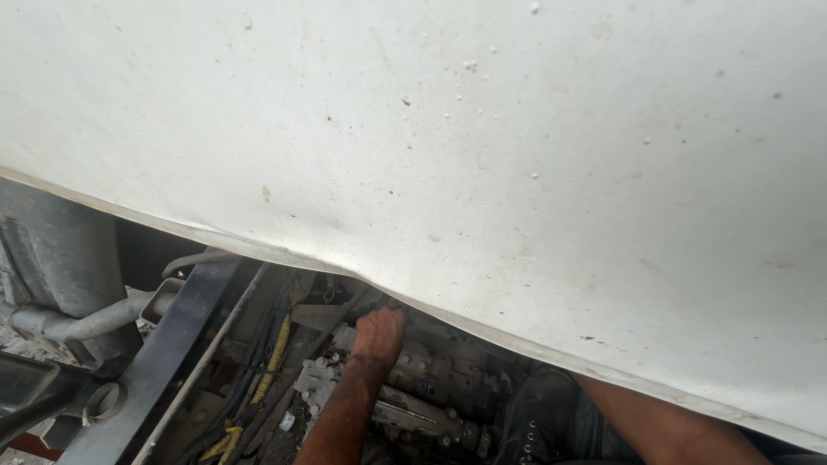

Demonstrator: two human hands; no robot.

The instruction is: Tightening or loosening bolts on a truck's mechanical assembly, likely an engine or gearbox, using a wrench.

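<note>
A big white body panel (482, 146) fills the view above a dirty engine bay. Your left hand (377, 334) presses on the grey metal assembly (431, 392), which runs rightward; its grip is hidden. Your right forearm (672, 422) goes under the panel, hand unseen.

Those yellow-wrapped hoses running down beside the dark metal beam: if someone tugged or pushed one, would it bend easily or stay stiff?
The yellow-wrapped hoses would probably flex a little rather than flop: they curve gently, and their coiled wrap looks stiffening. They seem bundled with other lines beside the dark metal beam, so likely would not move far. Their dusty look suggests a grimy grip.
</note>
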